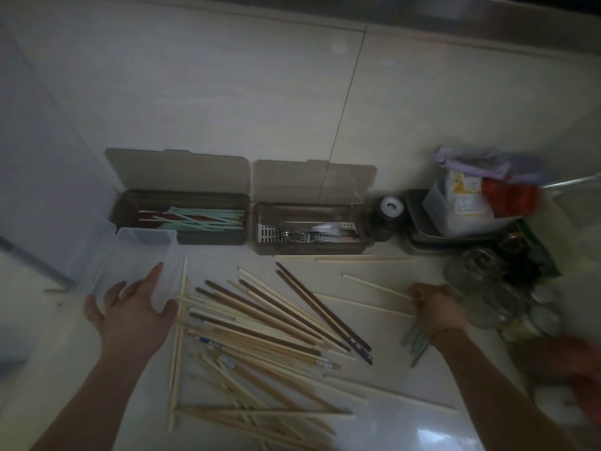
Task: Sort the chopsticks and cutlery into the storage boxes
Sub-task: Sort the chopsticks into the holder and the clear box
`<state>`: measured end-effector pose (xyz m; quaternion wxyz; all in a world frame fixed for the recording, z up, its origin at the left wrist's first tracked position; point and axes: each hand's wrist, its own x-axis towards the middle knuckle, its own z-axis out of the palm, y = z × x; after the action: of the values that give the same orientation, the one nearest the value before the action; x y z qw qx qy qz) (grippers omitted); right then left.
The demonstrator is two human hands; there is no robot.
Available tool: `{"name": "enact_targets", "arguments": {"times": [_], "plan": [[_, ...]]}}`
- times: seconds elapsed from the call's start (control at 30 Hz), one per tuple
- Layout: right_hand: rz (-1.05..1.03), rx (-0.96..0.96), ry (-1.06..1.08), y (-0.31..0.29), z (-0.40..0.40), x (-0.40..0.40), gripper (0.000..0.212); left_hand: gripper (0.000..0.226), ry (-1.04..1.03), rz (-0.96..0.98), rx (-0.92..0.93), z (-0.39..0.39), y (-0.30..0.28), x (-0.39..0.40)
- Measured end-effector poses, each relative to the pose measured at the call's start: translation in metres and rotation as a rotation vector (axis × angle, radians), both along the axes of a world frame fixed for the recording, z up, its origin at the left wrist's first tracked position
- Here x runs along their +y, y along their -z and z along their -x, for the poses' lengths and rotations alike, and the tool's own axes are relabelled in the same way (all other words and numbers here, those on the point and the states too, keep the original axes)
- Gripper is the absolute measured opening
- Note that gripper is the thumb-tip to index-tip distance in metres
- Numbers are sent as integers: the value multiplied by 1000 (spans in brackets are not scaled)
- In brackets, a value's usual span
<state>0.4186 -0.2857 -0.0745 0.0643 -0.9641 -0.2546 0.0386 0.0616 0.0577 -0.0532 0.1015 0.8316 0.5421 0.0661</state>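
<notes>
Left hand (130, 307) spread with straight fingers; right hand (437, 309) has its fingers curled tight.

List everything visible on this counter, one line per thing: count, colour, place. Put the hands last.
left storage box: one, dark, lid open, back left; holds mint-green and some dark red chopsticks.
right storage box: one, dark, lid open, back centre; holds metal cutlery.
clear container: one, translucent, front of the left box.
loose chopsticks: a pile, too many to count, pale wood and dark brown, counter centre.
metal tray: one, silver, back right, with bags on it.
glass jars: several, clear, right edge; blurred.
left hand: fingers spread, touching the clear container.
right hand: gripping mint-green chopsticks, by a pale one.
</notes>
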Motion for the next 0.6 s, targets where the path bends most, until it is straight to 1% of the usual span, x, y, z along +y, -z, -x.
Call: {"name": "enact_targets", "arguments": {"times": [0.1,0.17,0.27,0.33,0.4,0.47,0.53,0.6], "plan": [[-134,-66,-105,-4,14,22,25,71,10,-13,-13,0,2,1],[-116,-65,-166,-1,21,38,22,66,12,-10,-10,0,4,2],[-35,-10,-228,7,22,52,22,70,1,0,8,0,5,2],[-57,12,-251,10,23,53,22,72,2,2,4,0,6,2],[-128,14,-273,10,25,48,20,69,8,-15,-20,0,7,2],[-197,7,-248,11,22,35,24,70,3,-28,-34,0,8,2],[-226,1,-139,10,12,16,35,75,-3,-30,-33,0,10,2],[-123,22,-37,10,3,-7,43,75,-3,-28,-29,0,11,2]]}}
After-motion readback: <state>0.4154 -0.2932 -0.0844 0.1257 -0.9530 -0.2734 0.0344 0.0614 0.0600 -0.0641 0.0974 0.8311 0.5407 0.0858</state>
